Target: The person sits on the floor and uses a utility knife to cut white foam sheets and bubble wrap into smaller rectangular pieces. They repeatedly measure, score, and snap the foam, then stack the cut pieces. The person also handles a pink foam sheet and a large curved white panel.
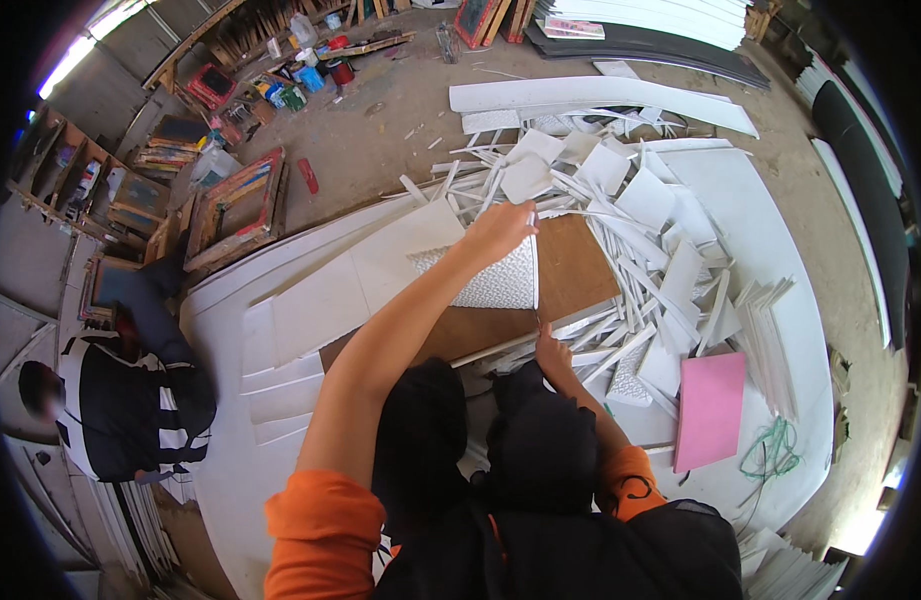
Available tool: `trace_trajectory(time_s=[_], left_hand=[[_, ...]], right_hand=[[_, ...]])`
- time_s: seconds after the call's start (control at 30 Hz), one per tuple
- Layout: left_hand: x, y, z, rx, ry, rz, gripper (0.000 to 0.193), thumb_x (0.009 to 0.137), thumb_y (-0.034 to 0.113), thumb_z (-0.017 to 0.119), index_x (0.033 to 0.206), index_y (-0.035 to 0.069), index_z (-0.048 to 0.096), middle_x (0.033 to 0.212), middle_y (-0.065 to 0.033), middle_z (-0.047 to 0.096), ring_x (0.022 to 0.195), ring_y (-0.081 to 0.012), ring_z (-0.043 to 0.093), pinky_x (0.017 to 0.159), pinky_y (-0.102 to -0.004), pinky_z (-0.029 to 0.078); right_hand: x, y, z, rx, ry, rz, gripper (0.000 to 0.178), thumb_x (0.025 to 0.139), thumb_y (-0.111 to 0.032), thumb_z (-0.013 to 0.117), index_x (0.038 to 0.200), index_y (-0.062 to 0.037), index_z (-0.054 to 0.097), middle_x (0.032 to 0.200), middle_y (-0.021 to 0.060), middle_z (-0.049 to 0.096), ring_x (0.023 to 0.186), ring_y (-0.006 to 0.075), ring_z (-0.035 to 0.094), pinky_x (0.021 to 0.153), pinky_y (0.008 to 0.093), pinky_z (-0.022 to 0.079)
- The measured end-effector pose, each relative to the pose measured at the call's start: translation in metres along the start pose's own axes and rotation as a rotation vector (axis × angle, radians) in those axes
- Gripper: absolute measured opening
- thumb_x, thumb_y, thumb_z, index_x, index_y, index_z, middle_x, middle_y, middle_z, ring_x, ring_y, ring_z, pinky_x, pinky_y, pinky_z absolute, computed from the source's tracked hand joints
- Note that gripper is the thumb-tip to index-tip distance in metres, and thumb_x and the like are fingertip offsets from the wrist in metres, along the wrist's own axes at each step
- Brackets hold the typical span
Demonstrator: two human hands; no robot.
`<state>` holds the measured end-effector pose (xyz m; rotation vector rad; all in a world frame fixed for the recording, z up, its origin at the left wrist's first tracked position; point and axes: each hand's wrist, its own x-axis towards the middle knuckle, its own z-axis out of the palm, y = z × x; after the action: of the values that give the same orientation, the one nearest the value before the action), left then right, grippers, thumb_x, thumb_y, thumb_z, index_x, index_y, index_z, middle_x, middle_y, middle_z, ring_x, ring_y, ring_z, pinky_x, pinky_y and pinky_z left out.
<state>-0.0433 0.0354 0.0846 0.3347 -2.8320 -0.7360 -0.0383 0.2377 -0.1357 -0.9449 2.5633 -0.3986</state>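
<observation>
A white sheet with a raised, bumpy pattern (495,280) lies on a brown board (572,262) in front of me. Along the sheet's right edge runs a thin, pale straight strip (535,270). My left hand (497,234) is closed at the far end of this strip, its fingertips at the sheet's far corner. Close to the near end of the same edge, my right hand (552,352) is closed around a thin, dark tool (539,318) that looks like a cutter. Its tip points at the sheet's near corner; most of it is hidden in my fingers.
White offcuts (670,260) pile up beyond and right of the board. Plain white sheets (380,255) lie to the left. At the right are a pink sheet (709,412) and green string (770,450). Another person (130,400) is at the far left.
</observation>
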Motion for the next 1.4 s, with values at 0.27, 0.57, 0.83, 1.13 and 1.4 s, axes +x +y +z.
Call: trace_trajectory(time_s=[0.27,0.57,0.83,1.13,1.4], left_hand=[[-0.033,-0.034,-0.081,-0.070,0.372,0.060,0.032,0.072,0.021,0.063,0.099,0.008,0.051,0.085,-0.0157,0.060,0.084,-0.0337,0.056,0.074,-0.0377,0.042],[-0.054,-0.036,-0.109,-0.323,0.746,-0.274,0.064,0.067,0.023,0.070,0.117,0.004,0.035,0.083,-0.0093,0.061,0.081,-0.0240,0.056,0.074,-0.0305,0.041],[-0.105,-0.111,-0.089,-0.456,0.981,-0.437,0.049,0.077,0.032,0.059,0.110,-0.001,0.043,0.092,-0.0110,0.059,0.087,-0.0193,0.053,0.078,-0.0290,0.039],[-0.140,-0.152,-0.016,-0.992,0.782,-0.701,0.040,0.085,0.033,0.049,0.107,0.000,0.044,0.091,-0.0137,0.059,0.084,-0.0157,0.055,0.078,-0.0253,0.040],[-0.067,-0.132,0.020,-1.309,0.493,-0.553,0.043,0.087,0.038,0.041,0.110,0.003,0.048,0.100,-0.0115,0.054,0.090,-0.0139,0.049,0.079,-0.0254,0.039]], right_hand=[[-0.020,0.040,-0.020,0.051,-0.092,-0.018,0.029,0.085,-0.033,0.036,0.095,-0.0059,0.038,0.074,0.0267,0.056,0.074,0.0432,0.055,0.066,0.0529,0.041],[0.065,0.048,-0.123,0.442,0.127,-0.113,0.041,0.076,-0.015,0.049,0.109,0.0023,0.032,0.073,0.0146,0.056,0.056,0.0214,0.057,0.051,0.0339,0.047],[0.092,0.020,-0.133,0.291,0.218,-0.139,0.055,0.065,-0.010,0.059,0.113,0.0023,0.035,0.086,0.0200,0.054,0.073,0.0329,0.056,0.064,0.0382,0.046],[0.102,0.037,-0.046,0.189,0.392,-0.053,0.051,0.068,-0.014,0.060,0.111,-0.0009,0.036,0.101,0.0236,0.046,0.096,0.0391,0.043,0.089,0.0477,0.028],[0.075,0.053,-0.125,0.406,0.383,0.000,0.047,0.082,-0.033,0.048,0.117,-0.0034,0.038,0.099,0.0254,0.047,0.088,0.0324,0.051,0.074,0.0383,0.042]])
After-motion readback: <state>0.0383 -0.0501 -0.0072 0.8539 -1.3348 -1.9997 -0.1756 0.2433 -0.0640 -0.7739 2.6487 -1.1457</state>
